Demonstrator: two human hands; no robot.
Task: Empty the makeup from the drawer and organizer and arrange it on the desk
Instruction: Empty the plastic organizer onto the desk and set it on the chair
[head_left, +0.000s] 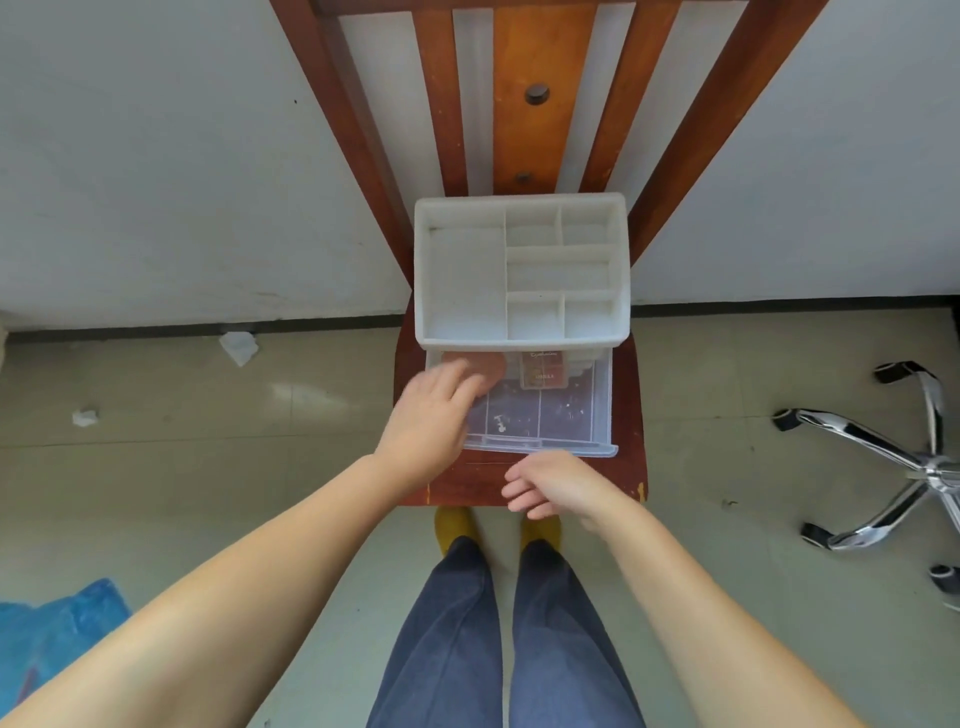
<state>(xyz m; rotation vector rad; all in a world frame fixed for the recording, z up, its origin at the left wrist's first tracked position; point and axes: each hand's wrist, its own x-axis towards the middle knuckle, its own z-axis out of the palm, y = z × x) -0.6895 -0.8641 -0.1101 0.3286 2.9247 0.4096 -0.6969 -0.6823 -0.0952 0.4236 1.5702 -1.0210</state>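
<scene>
Drawer pulled out under white organizer, both on wooden chair. In drawer back: round pink compact, brown palette beside it; palette print too blurred to read. My left hand reaches into drawer, fingers on compact; grip not clear, cannot tell. My right hand just before drawer front, fingers loosely curled, holding nothing.

White organizer, clear drawer, reddish-brown chair, pink compact, blue jeans.
</scene>
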